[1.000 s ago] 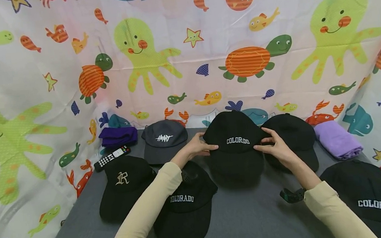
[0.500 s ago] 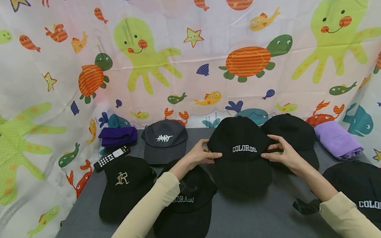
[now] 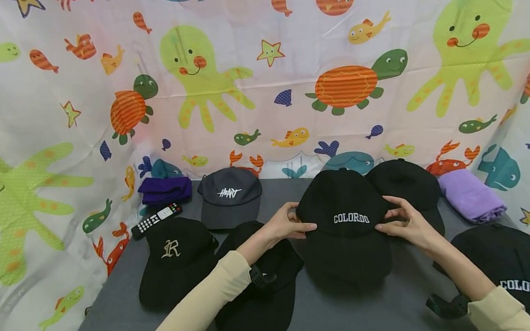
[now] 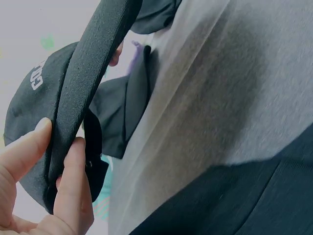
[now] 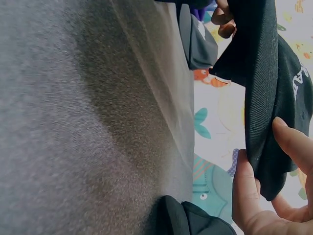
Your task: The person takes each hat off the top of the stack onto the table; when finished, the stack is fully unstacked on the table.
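Both my hands hold a black cap lettered COLORADO (image 3: 343, 222) just above the grey table (image 3: 344, 316), brim toward me. My left hand (image 3: 289, 225) pinches its left side, thumb on top. My right hand (image 3: 404, 222) pinches its right side. In the left wrist view my left fingers (image 4: 68, 191) clamp the cap's edge (image 4: 88, 83). In the right wrist view my right fingers (image 5: 244, 196) grip the cap's side (image 5: 266, 112).
Around it lie other caps: a black COLORADO cap (image 3: 258, 303) under my left arm, one with a gold letter (image 3: 175, 257), a grey one (image 3: 230, 196), a plain black one (image 3: 406, 182), another COLORADO cap (image 3: 515, 270). A remote (image 3: 156, 219), purple cloths (image 3: 471, 195) and a printed curtain (image 3: 257, 71) surround the table.
The held cap has come toward me and slightly right and down, both hands with it. My forearm now hides the lettering on the cap under my left arm.
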{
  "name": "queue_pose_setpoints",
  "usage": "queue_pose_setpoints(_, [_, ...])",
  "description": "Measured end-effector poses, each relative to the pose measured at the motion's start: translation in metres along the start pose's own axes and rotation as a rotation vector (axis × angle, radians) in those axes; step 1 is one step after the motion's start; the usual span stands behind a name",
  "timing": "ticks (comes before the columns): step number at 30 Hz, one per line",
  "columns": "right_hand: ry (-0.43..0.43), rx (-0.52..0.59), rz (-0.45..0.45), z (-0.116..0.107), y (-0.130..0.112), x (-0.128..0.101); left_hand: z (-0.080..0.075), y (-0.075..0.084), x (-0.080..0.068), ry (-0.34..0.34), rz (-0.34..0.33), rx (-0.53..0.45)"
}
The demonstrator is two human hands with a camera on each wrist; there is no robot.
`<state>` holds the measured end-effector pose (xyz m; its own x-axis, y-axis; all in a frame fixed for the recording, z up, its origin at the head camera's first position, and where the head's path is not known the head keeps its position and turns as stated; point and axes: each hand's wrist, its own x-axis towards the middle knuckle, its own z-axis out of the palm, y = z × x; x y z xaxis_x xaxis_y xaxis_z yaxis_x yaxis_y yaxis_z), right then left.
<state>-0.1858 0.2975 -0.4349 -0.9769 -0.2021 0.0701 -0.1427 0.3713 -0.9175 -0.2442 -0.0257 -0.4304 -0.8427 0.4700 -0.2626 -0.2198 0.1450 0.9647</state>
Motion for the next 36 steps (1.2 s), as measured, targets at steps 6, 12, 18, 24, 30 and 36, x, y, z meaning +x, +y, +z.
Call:
queue_pose_setpoints(6, [0.01,-0.048,-0.002,-0.001,-0.002,-0.015,0.009,-0.006,-0.007,-0.014,0.0,-0.008])
queue_pose_setpoints(12, [0.0,-0.056,-0.027,-0.001,-0.001,-0.03,0.018,-0.013,-0.018,-0.033,0.008,-0.042])
queue_pose_setpoints(18, [-0.024,-0.001,-0.02,-0.004,-0.002,-0.044,0.026,-0.02,-0.029,-0.082,0.01,-0.076])
queue_pose_setpoints(24, [-0.052,0.035,-0.045,-0.005,0.001,-0.058,0.034,-0.03,-0.038,-0.105,-0.006,-0.1])
queue_pose_setpoints(30, [-0.056,0.055,0.008,-0.002,0.003,-0.074,0.04,-0.039,-0.049,-0.135,-0.007,-0.129])
queue_pose_setpoints(36, [-0.052,0.048,0.099,0.002,-0.001,-0.091,0.045,-0.049,-0.058,-0.156,-0.063,-0.175])
